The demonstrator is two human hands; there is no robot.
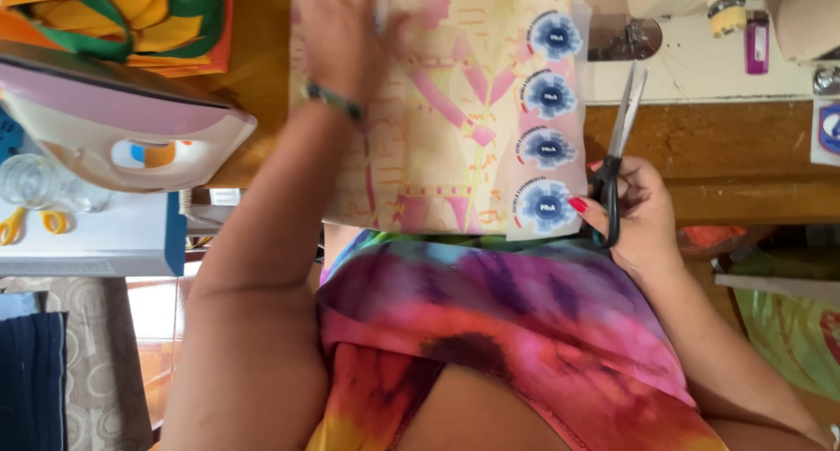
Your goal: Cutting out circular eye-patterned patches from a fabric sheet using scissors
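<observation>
Both hands work on a pink and yellow patterned fabric (437, 110) that lies on the wooden table (700, 153). Left hand (346, 31) is spread flat, pressing the fabric (it looks blurred). Right hand (634, 210) grips black-handled scissors (617, 140), blades pointing away, just beside a strip of round blue labels (547, 118). A pink iron (122, 123) stands at the left, a sewing machine (700, 31) beyond.

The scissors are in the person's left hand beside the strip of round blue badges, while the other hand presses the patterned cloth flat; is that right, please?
Not quite: the scissors are in the right hand, as the head view shows. They sit beside the strip of round blue badges, while the left hand presses the patterned cloth flat.
</observation>
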